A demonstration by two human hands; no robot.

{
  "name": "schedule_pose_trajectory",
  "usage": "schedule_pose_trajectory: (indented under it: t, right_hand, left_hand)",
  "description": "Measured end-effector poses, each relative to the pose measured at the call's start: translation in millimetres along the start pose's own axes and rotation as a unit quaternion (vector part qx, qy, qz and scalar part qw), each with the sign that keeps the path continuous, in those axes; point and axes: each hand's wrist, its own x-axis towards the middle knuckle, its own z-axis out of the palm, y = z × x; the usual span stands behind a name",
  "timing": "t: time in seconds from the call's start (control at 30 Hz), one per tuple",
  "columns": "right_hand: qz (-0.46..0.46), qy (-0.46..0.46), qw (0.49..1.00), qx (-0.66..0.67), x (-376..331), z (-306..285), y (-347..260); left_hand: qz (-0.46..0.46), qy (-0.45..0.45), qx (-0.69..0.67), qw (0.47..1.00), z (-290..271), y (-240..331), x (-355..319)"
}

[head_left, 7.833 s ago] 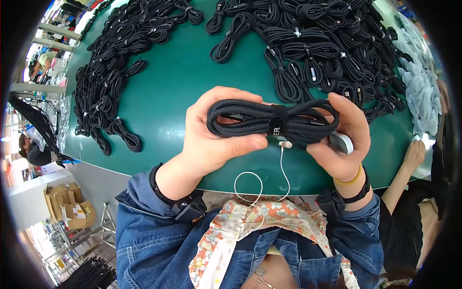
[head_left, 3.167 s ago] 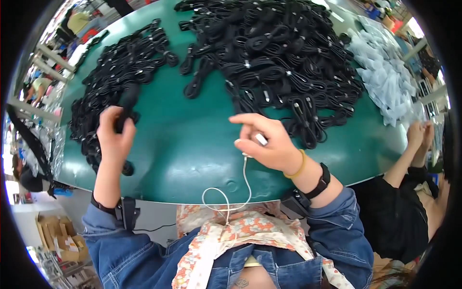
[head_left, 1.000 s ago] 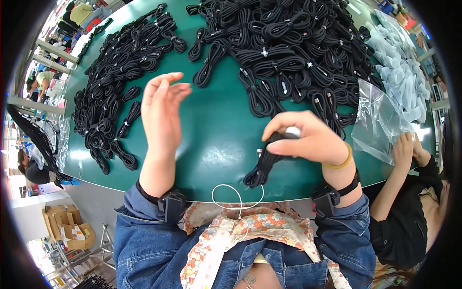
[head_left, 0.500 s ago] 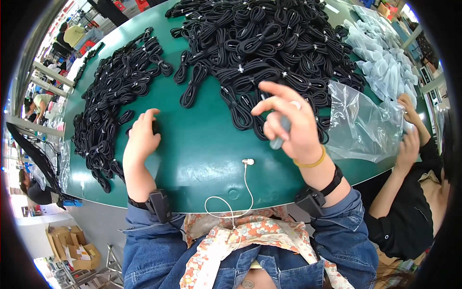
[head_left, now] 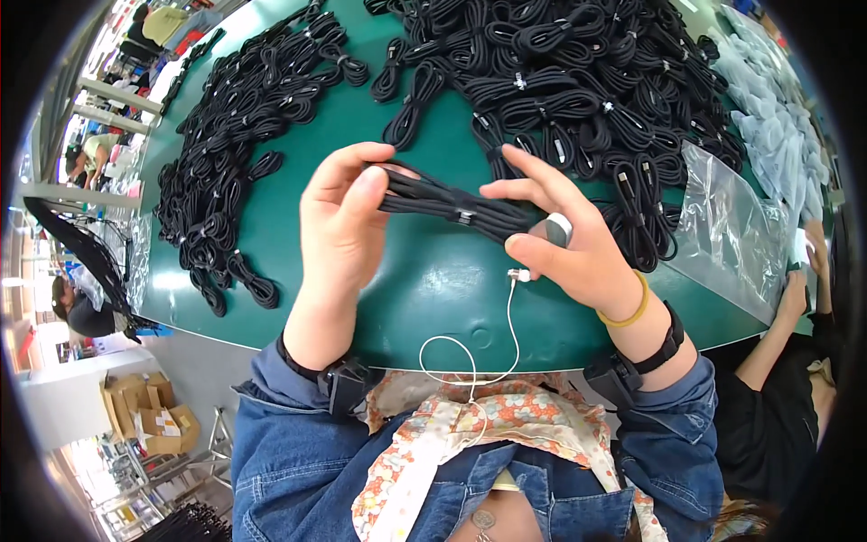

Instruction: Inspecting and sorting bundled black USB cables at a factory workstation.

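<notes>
A coiled black cable bundle with a small light band round its middle is held level above the green table. My left hand is closed on its left end, thumb in front and fingers behind. My right hand has its thumb and fingers round the right end. A small grey object with a white end sits in my right palm, partly hidden. Below the bundle, a white earphone on a thin cord lies on the table.
A large heap of black cable bundles covers the far side, with another pile at left. On the right are a clear plastic bag and pale bagged items. A co-worker's hands are at the right edge.
My hands have come together, now with a cable bundle between them; before, the left held nothing and the right had only the grey object. The co-worker's hands moved. The view has shifted.
</notes>
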Motion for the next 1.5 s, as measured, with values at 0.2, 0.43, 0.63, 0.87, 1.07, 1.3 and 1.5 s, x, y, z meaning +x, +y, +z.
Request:
schedule_pose_trajectory:
  t: [0.2, 0.43, 0.63, 0.87, 1.07, 1.3, 1.5]
  right_hand:
    - [-0.042, -0.038, 0.998, -0.018, -1, -12, -4]
    - [-0.157, -0.061, 0.979, -0.118, -3, -11, -2]
    - [-0.18, -0.034, 0.979, -0.092, -3, -9, 0]
    - [-0.189, -0.036, 0.972, -0.132, -1, -8, -8]
    - [-0.123, -0.041, 0.98, -0.153, -5, -13, -8]
    - [-0.032, -0.01, 0.996, -0.086, -6, -8, -10]
    - [0.034, 0.001, 0.999, -0.001, -5, -6, -13]
  left_hand:
    - [0.011, -0.062, -0.154, 0.986, 29, -7, -12]
    - [-0.011, -0.124, -0.029, 0.992, 16, -6, -17]
    - [0.011, -0.131, 0.012, 0.991, 16, -4, -20]
    - [0.017, -0.105, 0.024, 0.994, 17, -2, -22]
    - [0.002, -0.1, 0.051, 0.994, 12, -2, -24]
    - [-0.01, -0.091, 0.071, 0.993, 16, -1, -27]
    - [-0.03, -0.084, 0.095, 0.991, 17, -4, -24]
